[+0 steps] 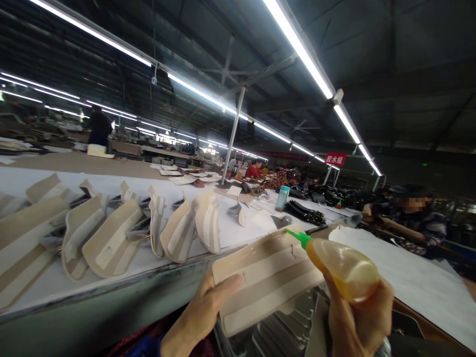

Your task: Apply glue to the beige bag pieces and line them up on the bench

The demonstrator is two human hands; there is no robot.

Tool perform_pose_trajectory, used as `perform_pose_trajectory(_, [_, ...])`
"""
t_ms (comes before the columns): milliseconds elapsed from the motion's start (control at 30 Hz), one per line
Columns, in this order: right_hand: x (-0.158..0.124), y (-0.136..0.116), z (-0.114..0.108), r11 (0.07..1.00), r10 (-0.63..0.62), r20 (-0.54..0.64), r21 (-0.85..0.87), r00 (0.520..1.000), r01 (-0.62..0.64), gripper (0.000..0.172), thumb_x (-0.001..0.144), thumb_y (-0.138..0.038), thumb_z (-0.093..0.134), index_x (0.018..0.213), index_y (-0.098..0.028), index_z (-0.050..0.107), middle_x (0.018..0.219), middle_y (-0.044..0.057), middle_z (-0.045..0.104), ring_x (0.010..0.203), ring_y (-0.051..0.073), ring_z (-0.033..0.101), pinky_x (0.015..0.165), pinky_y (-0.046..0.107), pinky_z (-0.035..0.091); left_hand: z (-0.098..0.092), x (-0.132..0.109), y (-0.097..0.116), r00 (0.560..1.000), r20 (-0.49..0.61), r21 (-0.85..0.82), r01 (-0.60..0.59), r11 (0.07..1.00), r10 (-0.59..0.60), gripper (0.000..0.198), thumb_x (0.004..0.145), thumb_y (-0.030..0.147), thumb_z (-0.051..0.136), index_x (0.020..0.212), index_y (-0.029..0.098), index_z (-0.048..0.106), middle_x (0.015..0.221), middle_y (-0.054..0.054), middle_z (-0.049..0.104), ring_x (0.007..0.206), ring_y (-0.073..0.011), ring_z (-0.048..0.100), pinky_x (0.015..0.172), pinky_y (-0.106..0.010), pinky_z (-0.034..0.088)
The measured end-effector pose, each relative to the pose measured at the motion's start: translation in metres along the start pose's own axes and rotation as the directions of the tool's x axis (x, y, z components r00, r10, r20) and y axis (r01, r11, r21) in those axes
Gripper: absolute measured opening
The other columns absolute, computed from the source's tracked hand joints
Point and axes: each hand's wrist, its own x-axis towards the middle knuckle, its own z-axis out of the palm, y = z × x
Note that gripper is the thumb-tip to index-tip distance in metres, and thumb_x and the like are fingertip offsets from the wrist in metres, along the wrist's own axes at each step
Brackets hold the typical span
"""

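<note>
Beige and flat, the shoe piece (266,277) sits low in the middle of the view, tilted, with pale strips running along its length. The left hand (203,315) clamps its near corner, thumb pressed on top and fingers hidden beneath. The right hand (362,317) is wrapped tightly around a squeeze bottle (344,267) of amber liquid, whose green nozzle (297,238) points at the upper edge of the piece and seems to touch it there.

Just beyond the held piece runs a long white conveyor belt (230,230), where a row of similar beige pieces (111,235) lies overlapping, from the far left up to just beside the hands. Farther along the belt stands a teal cup (282,197), and near it lies a pile of dark parts (307,212). To the right a sheet of white paper (409,277) covers a bench, and behind it sits a co-worker in dark clothing (412,223). Another person in red (254,171) works well away, under a red sign (335,158) and long strip lights (297,44).
</note>
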Motion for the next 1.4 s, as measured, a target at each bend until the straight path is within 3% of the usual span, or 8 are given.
perform_pose_trajectory(133, [-0.002,-0.003,-0.001,0.999,0.003,-0.029,-0.034,1.000,-0.004,0.053,0.065,-0.048,0.079,0.103,-0.020,0.055,0.100,0.005,0.057,0.093,0.026,0.055,0.087,0.041,0.043,-0.001,0.001,0.001,1.000,0.024,0.007,-0.008,1.000,0.008,0.048,0.083,0.026,0.072,0.131,0.024,0.064,0.115,-0.004,0.077,0.107,-0.0243,0.067,0.089,-0.028,0.050])
perform_pose_trajectory(333, [-0.007,-0.011,-0.009,0.993,-0.008,0.230,0.116,0.973,-0.019,0.056,0.071,-0.050,0.073,0.112,-0.019,0.053,0.100,0.006,0.057,0.087,0.023,0.054,0.082,0.039,0.042,0.000,0.003,0.003,1.000,-0.005,-0.040,0.024,0.999,-0.024,0.051,0.082,0.024,0.072,0.132,0.020,0.063,0.111,-0.007,0.078,0.102,-0.0279,0.070,0.085,-0.032,0.052])
perform_pose_trajectory(500, [-0.002,0.004,-0.006,0.998,-0.049,0.063,-0.034,0.997,0.051,0.058,0.065,-0.047,0.077,0.110,-0.018,0.056,0.107,0.009,0.056,0.095,0.027,0.053,0.083,0.041,0.042,0.001,0.004,0.004,1.000,0.008,-0.057,0.013,0.998,-0.013,0.054,0.082,0.024,0.073,0.135,0.020,0.061,0.111,-0.007,0.078,0.103,-0.0266,0.070,0.088,-0.032,0.052])
perform_pose_trajectory(667, [-0.003,0.002,-0.002,0.989,-0.034,0.187,0.150,0.982,0.005,0.055,0.069,-0.049,0.077,0.108,-0.018,0.055,0.096,0.005,0.057,0.086,0.023,0.055,0.080,0.039,0.044,0.003,0.004,0.006,1.000,0.007,-0.054,0.020,0.998,-0.020,0.055,0.082,0.024,0.072,0.136,0.021,0.060,0.109,-0.006,0.079,0.101,-0.0245,0.070,0.086,-0.028,0.052])
perform_pose_trajectory(800, [0.002,-0.002,0.001,0.998,0.009,-0.027,0.059,1.000,-0.008,0.060,0.063,-0.050,0.081,0.107,-0.020,0.054,0.102,0.006,0.057,0.094,0.025,0.055,0.089,0.042,0.043,0.000,0.005,0.006,1.000,0.026,-0.030,0.007,1.000,-0.007,0.059,0.079,0.027,0.075,0.136,0.021,0.060,0.110,-0.005,0.079,0.103,-0.0256,0.069,0.089,-0.029,0.051])
perform_pose_trajectory(867, [0.005,-0.002,0.001,0.998,0.067,-0.056,0.007,0.996,-0.067,0.062,0.063,-0.055,0.081,0.108,-0.020,0.055,0.103,0.007,0.058,0.095,0.027,0.056,0.091,0.044,0.043,-0.001,0.006,0.006,1.000,0.029,-0.014,0.001,1.000,-0.001,0.060,0.078,0.027,0.075,0.136,0.021,0.060,0.110,-0.005,0.079,0.104,-0.0261,0.069,0.089,-0.029,0.051])
perform_pose_trajectory(1267, [0.011,0.006,-0.004,0.998,0.054,-0.019,-0.012,0.998,-0.054,0.067,0.061,-0.057,0.080,0.109,-0.016,0.058,0.099,0.007,0.057,0.092,0.027,0.055,0.085,0.044,0.045,-0.004,0.008,0.003,1.000,0.003,0.048,-0.007,0.999,0.007,0.057,0.079,0.031,0.076,0.134,0.024,0.062,0.111,-0.004,0.078,0.107,-0.0269,0.068,0.091,-0.030,0.051])
perform_pose_trajectory(1400, [0.008,0.007,-0.008,0.996,0.049,0.100,0.076,0.994,-0.057,0.064,0.066,-0.052,0.078,0.115,-0.019,0.055,0.105,0.007,0.056,0.095,0.026,0.055,0.087,0.040,0.044,-0.006,0.010,0.001,1.000,0.007,0.017,0.007,1.000,-0.007,0.058,0.079,0.030,0.076,0.135,0.022,0.061,0.111,-0.006,0.078,0.106,-0.0278,0.069,0.090,-0.031,0.052])
